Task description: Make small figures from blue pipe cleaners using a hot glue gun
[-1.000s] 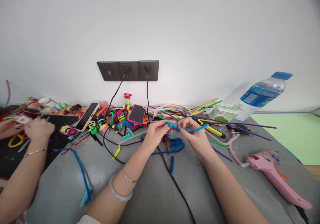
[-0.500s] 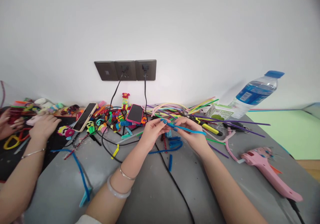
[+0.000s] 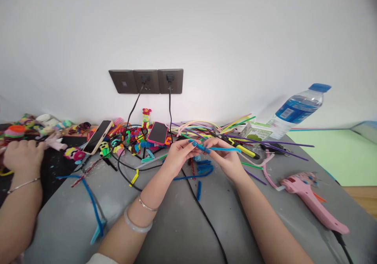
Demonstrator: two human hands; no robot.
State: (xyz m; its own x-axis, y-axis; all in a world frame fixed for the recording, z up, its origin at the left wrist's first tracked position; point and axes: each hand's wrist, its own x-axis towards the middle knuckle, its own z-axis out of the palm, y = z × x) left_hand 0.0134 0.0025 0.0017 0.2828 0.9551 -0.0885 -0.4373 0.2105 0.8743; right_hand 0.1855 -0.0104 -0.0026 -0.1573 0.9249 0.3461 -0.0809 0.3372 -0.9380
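Observation:
My left hand [image 3: 180,156] and my right hand [image 3: 224,158] meet above the middle of the grey table. Both are closed in a pinch on a light blue pipe cleaner [image 3: 226,149], whose free end sticks out to the right past my right fingers. The part between the fingertips is mostly hidden. Under my hands lie a darker blue bent pipe cleaner [image 3: 194,176] and a short blue piece [image 3: 199,191]. Further left on the table rests a long blue pipe cleaner [image 3: 93,203] with a light blue piece at its lower end.
A pink glue gun [image 3: 315,205] lies at right, near a tilted water bottle [image 3: 299,109] and a small box [image 3: 256,131]. Pipe cleaners, a pink-cased phone [image 3: 158,133], another phone [image 3: 98,136] and black cables [image 3: 206,215] crowd the back. A co-worker's hand [image 3: 23,156] is at left.
The free end of the light blue pipe cleaner has swung up and now lies more level. The co-worker's hand at left has moved further left. The view has shifted slightly.

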